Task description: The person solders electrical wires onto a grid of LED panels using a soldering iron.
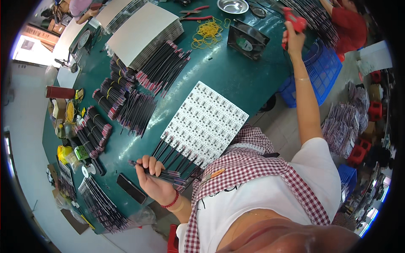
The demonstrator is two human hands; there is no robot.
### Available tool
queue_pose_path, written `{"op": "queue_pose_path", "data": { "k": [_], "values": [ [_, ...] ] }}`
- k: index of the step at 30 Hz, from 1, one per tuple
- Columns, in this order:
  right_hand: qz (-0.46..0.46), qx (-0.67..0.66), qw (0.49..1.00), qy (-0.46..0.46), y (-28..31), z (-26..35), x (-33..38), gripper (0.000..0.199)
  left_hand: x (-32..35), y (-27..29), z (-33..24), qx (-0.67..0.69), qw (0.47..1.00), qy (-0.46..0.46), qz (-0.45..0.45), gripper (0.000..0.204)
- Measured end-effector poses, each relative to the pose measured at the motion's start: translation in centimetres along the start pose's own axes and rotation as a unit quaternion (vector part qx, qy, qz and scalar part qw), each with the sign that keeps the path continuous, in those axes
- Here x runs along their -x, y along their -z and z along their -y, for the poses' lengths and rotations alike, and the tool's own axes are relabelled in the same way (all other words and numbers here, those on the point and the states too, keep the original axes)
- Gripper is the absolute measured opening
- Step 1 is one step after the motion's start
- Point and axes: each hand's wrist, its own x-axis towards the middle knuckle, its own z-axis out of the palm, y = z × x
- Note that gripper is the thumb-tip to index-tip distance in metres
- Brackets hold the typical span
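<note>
My left hand [152, 176] is closed around a bundle of black wires [171, 176] with reddish ends. Just beyond it lies a white circuit board panel [206, 122] with rows of repeated units. Several black wires run side by side from its lower left edge. Far to the right, my raised right hand [294, 41] grips a red soldering gun [294, 21], well away from the panel. The gun's front end points toward the far edge of the table. Left of that hand stands a black fan box [248, 40].
Stacked white panels [143, 33] and bundled black wires [137, 109] fill the table's left side. Yellow bands [208, 33], red-handled pliers [196, 17] and a metal bowl [233, 6] lie farther back. A phone [131, 188] rests near my left hand. Blue crate [325, 80] stands right; co-workers sit beyond.
</note>
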Motion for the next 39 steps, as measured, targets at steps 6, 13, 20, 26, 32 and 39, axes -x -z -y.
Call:
{"op": "queue_pose_path", "data": {
  "k": [6, 13, 20, 26, 32, 39],
  "values": [
    [-0.044, -0.11, 0.993, -0.022, 1.0, 3.6, 3.5, 0.027, -0.8, -0.9, 0.6, -0.13, 0.99, 0.049, 0.003, 0.009],
    [0.159, -0.189, 0.968, -0.032, -1.1, 7.0, 15.8, 0.046, -6.0, 2.6, -1.2, -0.741, 0.67, -0.028, 0.037, 0.016],
    [0.404, -0.024, 0.892, -0.199, -2.1, 5.0, 27.3, 0.046, -10.3, 6.4, 0.3, -0.791, 0.602, 0.055, 0.094, 0.02],
    [0.412, -0.046, 0.852, -0.319, -6.8, 5.3, 31.4, 0.019, -10.7, 6.8, 0.4, -0.831, 0.552, -0.007, 0.073, 0.019],
    [0.44, 0.017, 0.838, -0.321, -9.1, 4.4, 32.7, 0.019, -11.8, 7.1, -0.4, -0.835, 0.537, 0.024, 0.119, 0.019],
    [0.436, 0.026, 0.838, -0.326, -8.8, 4.0, 32.9, 0.024, -12.0, 6.9, -0.8, -0.82, 0.56, 0.054, 0.107, 0.02]
  ]
}}
